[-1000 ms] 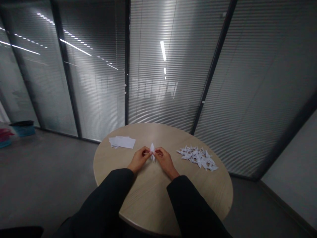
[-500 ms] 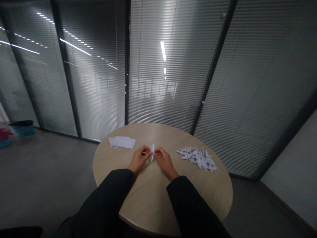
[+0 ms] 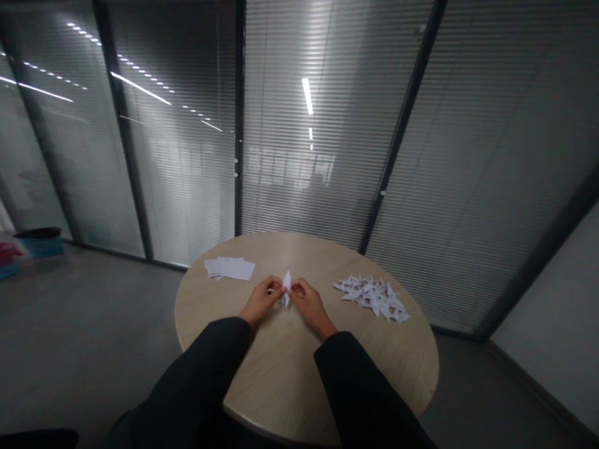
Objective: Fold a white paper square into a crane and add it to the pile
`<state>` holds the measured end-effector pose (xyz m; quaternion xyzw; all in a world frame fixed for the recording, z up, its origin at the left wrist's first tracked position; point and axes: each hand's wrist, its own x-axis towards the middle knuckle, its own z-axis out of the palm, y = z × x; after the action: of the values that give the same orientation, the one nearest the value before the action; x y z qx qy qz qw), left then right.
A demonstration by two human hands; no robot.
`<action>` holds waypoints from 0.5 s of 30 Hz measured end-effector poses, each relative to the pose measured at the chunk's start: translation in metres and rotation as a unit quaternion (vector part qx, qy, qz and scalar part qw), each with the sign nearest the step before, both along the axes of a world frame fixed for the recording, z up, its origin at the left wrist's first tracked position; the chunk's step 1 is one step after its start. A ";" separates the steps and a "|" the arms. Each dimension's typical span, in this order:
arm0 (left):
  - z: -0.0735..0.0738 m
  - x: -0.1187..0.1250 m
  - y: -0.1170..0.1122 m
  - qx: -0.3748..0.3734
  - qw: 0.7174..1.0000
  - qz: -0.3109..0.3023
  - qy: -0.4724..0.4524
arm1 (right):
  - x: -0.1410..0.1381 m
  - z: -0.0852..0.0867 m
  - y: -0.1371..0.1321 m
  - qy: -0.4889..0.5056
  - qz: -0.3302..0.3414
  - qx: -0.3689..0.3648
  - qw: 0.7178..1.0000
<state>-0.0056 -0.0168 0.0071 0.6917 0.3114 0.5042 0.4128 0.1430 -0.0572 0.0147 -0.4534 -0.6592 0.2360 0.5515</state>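
Fingers point(image 3: 276, 285) of both hands are pinched on a folded paper piece point(image 3: 287, 280), which could be creased wrongly or torn by uneven pressure.

A round wooden desk point(image 3: 281, 380) stood before me in a dim office, on a grey floor point(image 3: 84, 337). Glass partitions point(image 3: 299, 156) with slatted blinds ran across the far side, divided by dark metal frames point(image 3: 240, 112), and long ceiling lights point(image 3: 307, 96) showed as bright reflections in the panes. A pale wall point(image 3: 552, 312) with a skirting board point(image 3: 533, 390) closed the right side, while a blue tub point(image 3: 40, 247) with a black lid sat on the floor at far left, beside something pink point(image 3: 7, 252).
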 end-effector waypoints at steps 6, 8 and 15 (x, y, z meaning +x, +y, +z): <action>0.004 0.000 -0.004 -0.022 0.999 -0.030 -0.011 | 0.000 0.000 0.000 -0.008 -0.010 0.008 1.000; 0.005 0.000 -0.005 -0.026 0.999 -0.036 -0.016 | 0.001 0.000 0.000 -0.006 -0.012 0.009 1.000; -0.002 0.002 0.002 -0.040 0.997 -0.049 -0.036 | 0.001 0.000 0.000 -0.002 -0.005 0.003 1.000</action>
<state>-0.0037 -0.0151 0.0055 0.6704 0.2824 0.4950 0.4751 0.1439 -0.0570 0.0146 -0.4556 -0.6586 0.2299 0.5529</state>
